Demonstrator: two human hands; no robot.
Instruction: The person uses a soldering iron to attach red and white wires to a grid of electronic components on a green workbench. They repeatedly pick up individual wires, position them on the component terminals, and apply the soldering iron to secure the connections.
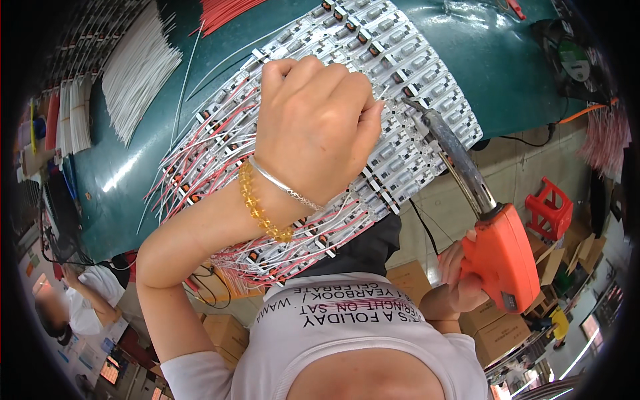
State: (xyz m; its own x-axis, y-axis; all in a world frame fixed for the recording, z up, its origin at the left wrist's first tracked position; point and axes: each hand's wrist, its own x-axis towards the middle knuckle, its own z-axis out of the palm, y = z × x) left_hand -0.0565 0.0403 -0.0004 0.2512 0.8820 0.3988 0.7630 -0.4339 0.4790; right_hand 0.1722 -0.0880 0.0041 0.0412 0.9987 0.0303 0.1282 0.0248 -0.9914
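On the green worktop (507, 60), a wide panel of small white circuit boards (400, 60) lies in rows, reaching from the middle toward the near edge, with red and white wire leads (193, 160) fanning out along its left side. The left hand (313, 127) rests curled over the middle of the panel, fingers closed near its right part; whatever it pinches, perhaps a lead, is hidden behind the knuckles. Its wrist wears a silver bangle (287, 187) and a bracelet of amber beads (257, 203). The right hand (460, 270) is closed around the orange grip of a soldering gun (500, 257), held off the near right edge, and the gun's dark metal barrel slants up so that the tip meets the boards just beside the left fingertips. Near the far left corner lie a bundle of cut white wires (137, 73) and a bundle of red wires (223, 13).
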